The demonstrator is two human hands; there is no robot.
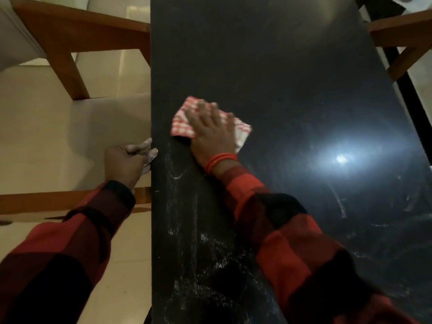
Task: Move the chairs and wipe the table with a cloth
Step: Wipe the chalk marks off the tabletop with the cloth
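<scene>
A long black table runs up the middle of the view, with white dusty smears on its near part. My right hand lies flat on a folded red-and-white checked cloth and presses it onto the tabletop near the left edge. My left hand is cupped against the table's left edge, just below the tabletop, fingers whitened with dust. A wooden chair with a pale cushion stands off to the left of the table. Another wooden chair shows at the upper right.
Pale glossy floor tiles spread to the left of the table. A wooden rail of another piece of furniture crosses the floor under my left forearm. A bright lamp reflection glares on the tabletop at right.
</scene>
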